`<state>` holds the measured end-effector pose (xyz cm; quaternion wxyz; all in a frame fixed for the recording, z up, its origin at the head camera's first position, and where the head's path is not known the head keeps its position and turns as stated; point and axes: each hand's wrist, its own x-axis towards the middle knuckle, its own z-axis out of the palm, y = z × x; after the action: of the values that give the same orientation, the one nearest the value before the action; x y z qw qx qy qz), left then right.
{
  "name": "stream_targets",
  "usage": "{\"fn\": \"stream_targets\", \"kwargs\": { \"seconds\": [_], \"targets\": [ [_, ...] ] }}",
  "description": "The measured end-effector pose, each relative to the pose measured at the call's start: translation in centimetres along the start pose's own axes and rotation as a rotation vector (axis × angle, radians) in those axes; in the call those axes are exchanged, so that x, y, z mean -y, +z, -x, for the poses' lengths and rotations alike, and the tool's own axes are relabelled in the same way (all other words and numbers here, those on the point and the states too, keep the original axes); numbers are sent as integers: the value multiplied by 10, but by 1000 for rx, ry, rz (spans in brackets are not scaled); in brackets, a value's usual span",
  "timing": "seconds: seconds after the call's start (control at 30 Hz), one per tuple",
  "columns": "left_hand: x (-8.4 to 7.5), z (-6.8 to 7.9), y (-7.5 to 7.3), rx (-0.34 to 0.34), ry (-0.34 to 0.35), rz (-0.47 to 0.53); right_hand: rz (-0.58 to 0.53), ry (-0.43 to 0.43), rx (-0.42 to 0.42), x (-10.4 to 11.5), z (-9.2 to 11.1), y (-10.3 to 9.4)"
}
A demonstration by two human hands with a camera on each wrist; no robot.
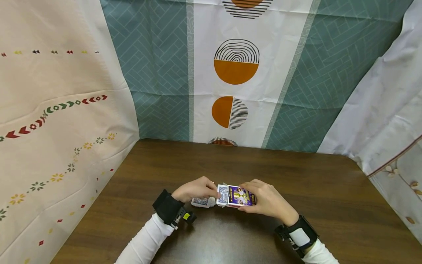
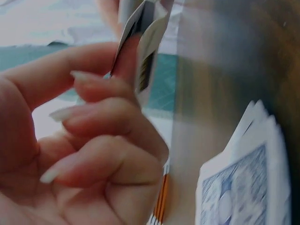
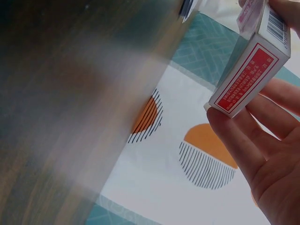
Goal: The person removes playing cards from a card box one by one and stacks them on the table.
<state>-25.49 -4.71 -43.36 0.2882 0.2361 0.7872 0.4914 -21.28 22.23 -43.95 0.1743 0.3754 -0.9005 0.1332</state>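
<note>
My right hand [image 1: 268, 198] grips a purple playing-card box [image 1: 240, 196] by its right end, above the table. The right wrist view shows the box's white narrow side [image 3: 248, 77], with a red printed panel and a barcode. Blue-backed playing cards [image 1: 222, 193] stick out of the box's open left end. There, my left hand [image 1: 197, 189] pinches with thumb and index finger, its other fingers curled in. In the left wrist view, a fingertip lies between the box's flaps [image 2: 150, 40]. Beneath the left hand, a loose pile of playing cards [image 1: 202, 202] lies on the table, partly covered.
The brown wooden table [image 1: 313, 190] extends around both hands. A patterned cloth [image 1: 165, 73] hangs at its far edge, with a cream cloth [image 1: 66, 154] on the left and a white one [image 1: 379, 110] on the right.
</note>
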Motion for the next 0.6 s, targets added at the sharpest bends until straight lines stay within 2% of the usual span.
{"fn": "stream_targets", "kwargs": {
  "seconds": [0.13, 0.23, 0.43, 0.6],
  "targets": [
    [1, 4, -13, 64, 42, -46, 5, 4, -5, -1, 0, 0],
    [1, 8, -23, 92, 36, -60, 6, 10, 0, -1, 0, 0],
    [1, 17, -35, 143, -17, 74, 9, 11, -13, -1, 0, 1],
    [5, 21, -47, 116, 8, 105, 14, 8, -27, -2, 0, 1]
  ]
}}
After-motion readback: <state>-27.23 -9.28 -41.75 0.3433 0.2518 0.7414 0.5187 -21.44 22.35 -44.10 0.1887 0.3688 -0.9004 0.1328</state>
